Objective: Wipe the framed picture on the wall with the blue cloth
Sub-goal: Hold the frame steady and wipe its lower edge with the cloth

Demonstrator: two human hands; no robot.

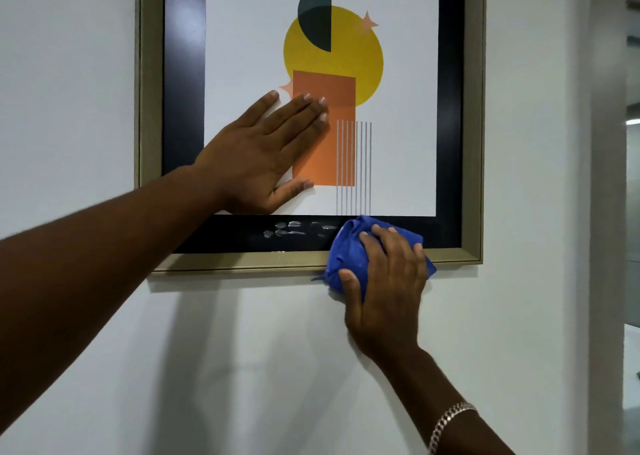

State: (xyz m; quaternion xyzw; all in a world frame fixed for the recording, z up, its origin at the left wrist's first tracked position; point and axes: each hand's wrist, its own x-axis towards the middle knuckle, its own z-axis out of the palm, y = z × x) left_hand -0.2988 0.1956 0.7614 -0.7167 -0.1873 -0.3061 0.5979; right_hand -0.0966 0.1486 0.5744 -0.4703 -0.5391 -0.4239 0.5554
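The framed picture hangs on a white wall, with a dull gold frame, a black mat and a print of a yellow circle and an orange rectangle. My left hand lies flat on the glass over the print's lower left, fingers spread. My right hand presses the bunched blue cloth against the bottom edge of the frame, right of centre. Pale wet smears show on the black mat just left of the cloth.
The white wall stretches below and to the left of the picture. A wall corner runs down the right side, with a dim room beyond it. A silver chain bracelet circles my right wrist.
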